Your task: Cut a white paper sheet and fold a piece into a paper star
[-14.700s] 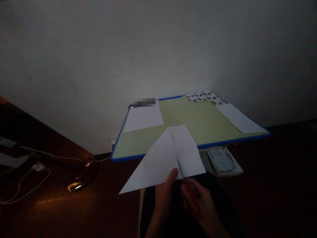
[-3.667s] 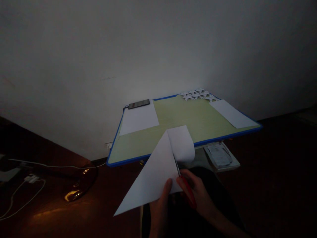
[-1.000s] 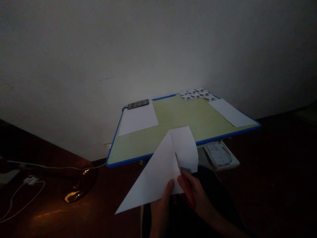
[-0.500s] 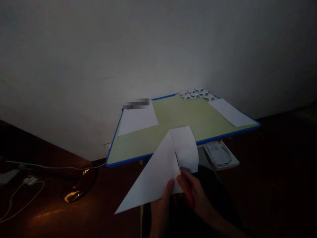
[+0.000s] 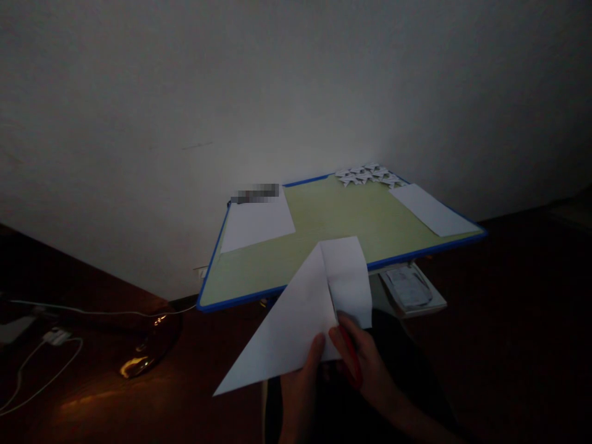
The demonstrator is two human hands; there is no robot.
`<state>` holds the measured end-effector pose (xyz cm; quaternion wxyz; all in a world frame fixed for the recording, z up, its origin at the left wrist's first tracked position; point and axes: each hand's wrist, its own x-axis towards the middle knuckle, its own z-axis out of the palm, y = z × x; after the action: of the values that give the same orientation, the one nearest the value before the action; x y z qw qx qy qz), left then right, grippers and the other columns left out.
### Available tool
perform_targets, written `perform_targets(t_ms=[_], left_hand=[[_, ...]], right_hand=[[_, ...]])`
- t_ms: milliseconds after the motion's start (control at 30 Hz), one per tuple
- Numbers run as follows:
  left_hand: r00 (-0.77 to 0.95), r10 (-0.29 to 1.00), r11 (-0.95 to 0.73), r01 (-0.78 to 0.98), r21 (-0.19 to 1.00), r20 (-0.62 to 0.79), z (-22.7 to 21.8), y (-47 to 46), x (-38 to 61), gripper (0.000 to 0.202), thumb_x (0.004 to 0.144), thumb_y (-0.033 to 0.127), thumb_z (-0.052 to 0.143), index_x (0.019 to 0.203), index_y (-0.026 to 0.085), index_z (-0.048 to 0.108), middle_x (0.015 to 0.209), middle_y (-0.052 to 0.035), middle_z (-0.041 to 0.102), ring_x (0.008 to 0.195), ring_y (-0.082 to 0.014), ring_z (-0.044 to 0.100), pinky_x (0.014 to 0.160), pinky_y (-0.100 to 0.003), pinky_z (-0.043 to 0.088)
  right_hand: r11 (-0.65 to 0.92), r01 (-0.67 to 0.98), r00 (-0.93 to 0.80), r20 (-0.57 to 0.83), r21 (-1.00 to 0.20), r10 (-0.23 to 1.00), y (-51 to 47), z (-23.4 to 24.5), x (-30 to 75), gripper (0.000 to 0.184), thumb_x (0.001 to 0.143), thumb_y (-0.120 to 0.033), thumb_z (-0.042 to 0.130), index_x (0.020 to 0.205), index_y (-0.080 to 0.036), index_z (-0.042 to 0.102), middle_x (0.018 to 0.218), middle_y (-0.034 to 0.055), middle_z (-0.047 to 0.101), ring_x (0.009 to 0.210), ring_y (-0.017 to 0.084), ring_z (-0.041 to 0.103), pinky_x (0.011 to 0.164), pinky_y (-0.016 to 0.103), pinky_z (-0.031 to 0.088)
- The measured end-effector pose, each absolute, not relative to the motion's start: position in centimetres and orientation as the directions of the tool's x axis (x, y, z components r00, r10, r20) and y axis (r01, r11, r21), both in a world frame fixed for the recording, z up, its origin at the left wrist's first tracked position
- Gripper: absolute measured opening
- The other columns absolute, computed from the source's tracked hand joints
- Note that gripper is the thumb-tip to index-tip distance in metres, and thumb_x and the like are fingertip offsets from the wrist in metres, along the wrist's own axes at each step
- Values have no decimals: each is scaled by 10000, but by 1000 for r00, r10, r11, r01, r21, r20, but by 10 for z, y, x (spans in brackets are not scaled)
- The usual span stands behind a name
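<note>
A folded white sheet of paper (image 5: pixel 296 327) is held above my lap, near the table's front edge. My left hand (image 5: pixel 303 376) pinches its lower edge, thumb on top and the other fingers hidden beneath. In my right hand (image 5: pixel 367 364) is a pair of scissors with red handles (image 5: pixel 352 357), the fingers closed round them. The blades lie along a slit in the paper, with a strip of it bending away on the right. Much of the blades is hidden by the sheet.
The pale green table (image 5: pixel 342 213) has a blue rim. White sheets lie at its left (image 5: pixel 256 225) and right (image 5: pixel 435 209); several small folded paper pieces (image 5: pixel 367 176) sit at the back right. Papers (image 5: pixel 411 288) rest on a shelf below. A white cable and plug (image 5: pixel 56 336) are on the left.
Both hands stay nearly in place. The right-hand strip of the paper has shifted slightly right and its lower corner hangs a little lower.
</note>
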<state>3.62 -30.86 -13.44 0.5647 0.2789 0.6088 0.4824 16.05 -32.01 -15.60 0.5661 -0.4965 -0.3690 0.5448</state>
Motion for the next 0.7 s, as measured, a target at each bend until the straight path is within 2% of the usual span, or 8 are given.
perform_targets(t_ms=[133,200,267,467,567,700], left_hand=[[-162,896,381,-198,903,-414,-141,-309,37,552,631,534,954,917,107,752,704,-59,735,610,-207,667,579,-300,542],[-158,897,380,-197,904,-412,-143,-309,36,560,625,555,951,892,107,746,656,-40,706,553,-184,624,535,-287,507],[-159,889,397,-196,897,-428,-144,-308,35,559,630,548,951,912,105,756,677,-55,721,578,-197,645,555,-294,517],[-186,880,394,-227,890,-437,-142,-306,29,525,616,466,970,964,118,789,767,-109,767,809,-295,742,716,-352,577],[-192,876,393,-247,886,-442,-142,-306,31,546,618,476,966,982,114,781,776,-103,765,754,-274,727,675,-342,563],[-173,896,364,-238,900,-408,-143,-308,36,492,657,518,937,860,114,744,667,-52,697,601,-196,635,577,-299,510]], right_hand=[[-138,-294,124,-181,-946,976,-320,-163,157,591,865,-727,711,1049,-166,739,784,24,671,540,107,540,455,208,451],[-143,-312,119,-187,-939,975,-320,-165,155,588,861,-725,717,1030,-162,730,742,3,648,526,96,525,457,201,440],[-151,-295,111,-191,-944,975,-320,-167,156,596,866,-732,706,1022,-157,722,719,-7,635,513,90,518,454,198,425],[-194,-208,52,-209,-959,976,-329,-169,167,624,865,-742,698,1063,-151,723,700,-15,619,532,88,508,477,198,408],[-218,-205,33,-230,-954,973,-336,-170,176,638,854,-735,715,1132,-160,718,699,-26,606,532,86,500,476,196,397],[-214,-194,8,-220,-957,975,-341,-169,186,623,840,-703,755,1184,-184,727,745,-10,646,550,93,523,490,203,409]])
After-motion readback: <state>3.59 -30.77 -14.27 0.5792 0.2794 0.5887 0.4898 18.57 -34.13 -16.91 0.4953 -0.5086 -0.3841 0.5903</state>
